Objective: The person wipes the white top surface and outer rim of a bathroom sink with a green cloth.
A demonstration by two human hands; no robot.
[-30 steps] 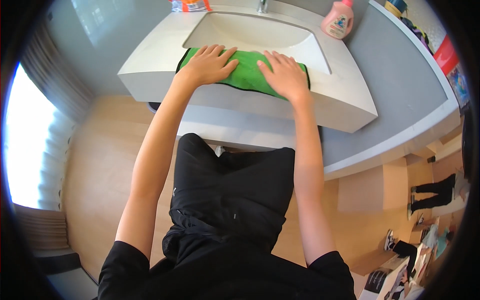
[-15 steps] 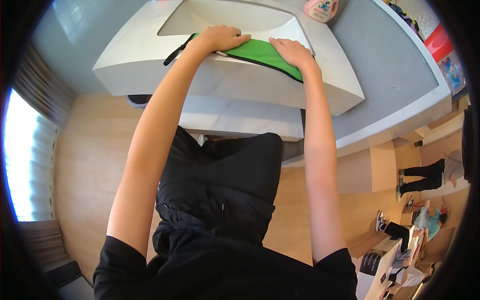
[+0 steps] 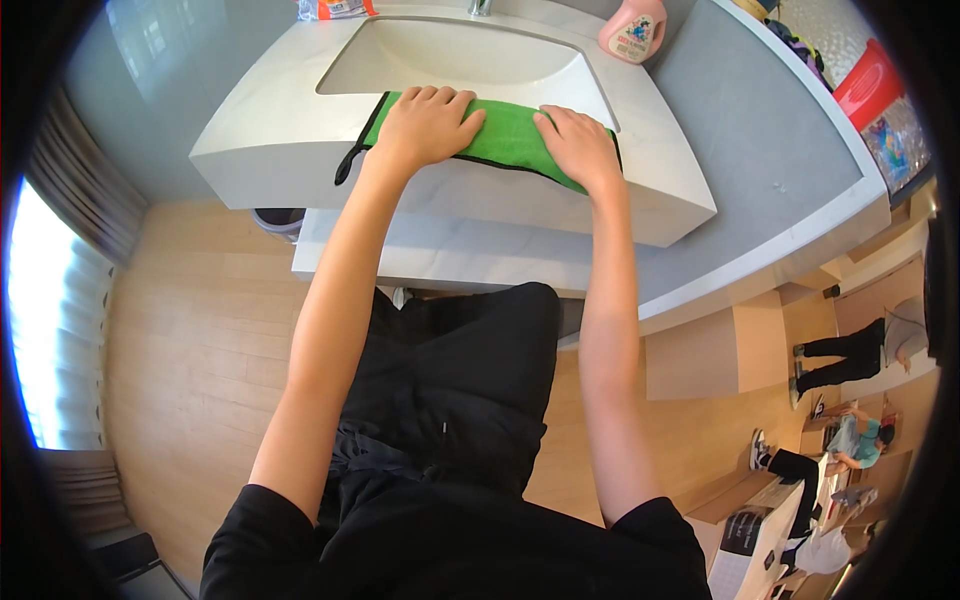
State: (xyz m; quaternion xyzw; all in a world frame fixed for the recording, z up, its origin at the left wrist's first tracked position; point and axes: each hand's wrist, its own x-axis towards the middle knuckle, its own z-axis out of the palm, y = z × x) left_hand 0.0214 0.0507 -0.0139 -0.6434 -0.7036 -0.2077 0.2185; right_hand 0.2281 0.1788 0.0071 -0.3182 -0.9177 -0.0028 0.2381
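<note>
A green cloth (image 3: 510,135) with black edging lies across the front rim of a white sink basin (image 3: 460,55), its front edge hanging a little over the counter's face. From its left corner a black loop (image 3: 347,166) dangles. My left hand (image 3: 428,125) rests palm down on the cloth's left part, fingers slightly bent and thumb apart. On the right part, my right hand (image 3: 580,145) also lies palm down, thumb away from the fingers. Both hands are open and press on the fabric; the undersides of the fingers are hidden.
A pink bottle (image 3: 634,32) stands at the basin's far right, a tap (image 3: 479,7) behind it in the middle, and a colourful packet (image 3: 335,9) far left. Below the counter's left is a bin (image 3: 280,222). A red container (image 3: 870,85) sits far right. Other people are at lower right.
The cloth's left part shows wider and flatter, with its left edge now uncovered. My left fingers have spread onto it. The view has tilted, bringing the tap and packet in.
</note>
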